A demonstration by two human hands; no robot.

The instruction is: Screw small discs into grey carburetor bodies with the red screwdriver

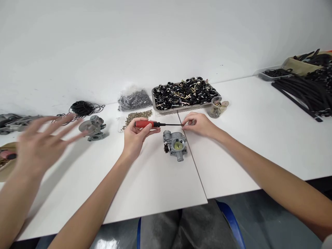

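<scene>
screwdriver (145, 124) gripped in left hand (135, 138), right hand (198, 124) pinching at its tip, above grey metal part (178, 145) on counter (153, 190).

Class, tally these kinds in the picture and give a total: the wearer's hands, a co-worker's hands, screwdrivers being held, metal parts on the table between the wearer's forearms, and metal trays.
Wearer's left hand and right hand: 2
Co-worker's hand: 1
Held screwdriver: 1
Metal part between the forearms: 1
Metal tray: 1
Total: 6
</scene>
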